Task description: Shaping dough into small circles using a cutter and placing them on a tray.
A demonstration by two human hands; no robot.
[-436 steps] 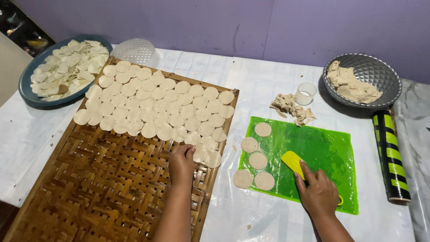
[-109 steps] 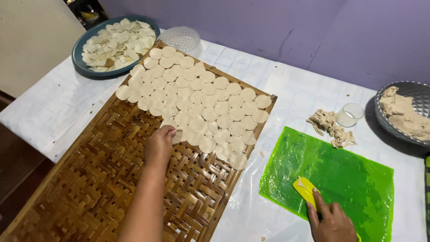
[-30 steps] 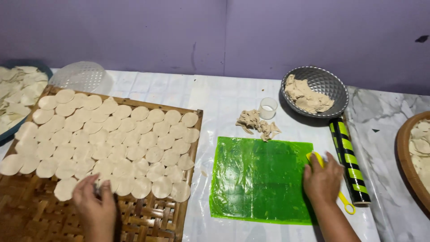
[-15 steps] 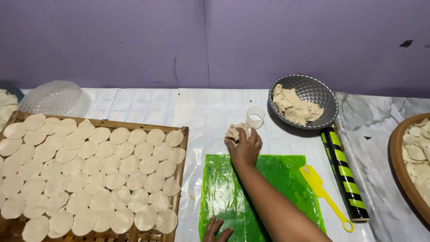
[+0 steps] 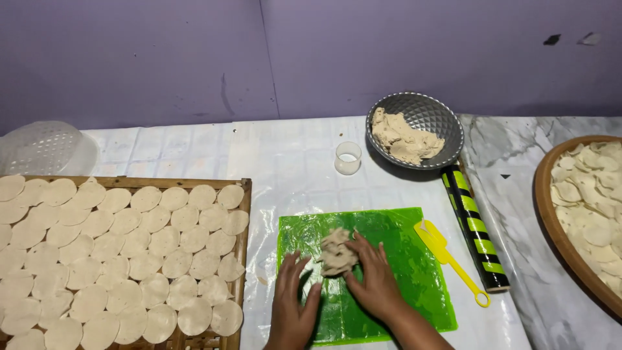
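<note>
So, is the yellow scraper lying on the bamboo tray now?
No, the yellow scraper lies at the right edge of the green mat, far from the bamboo tray.

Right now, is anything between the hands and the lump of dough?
No. The right hand already touches the dough on the green mat, and the left hand sits right beside it with only bare mat between. The yellow scraper lies off to the right, out of the way.
</note>
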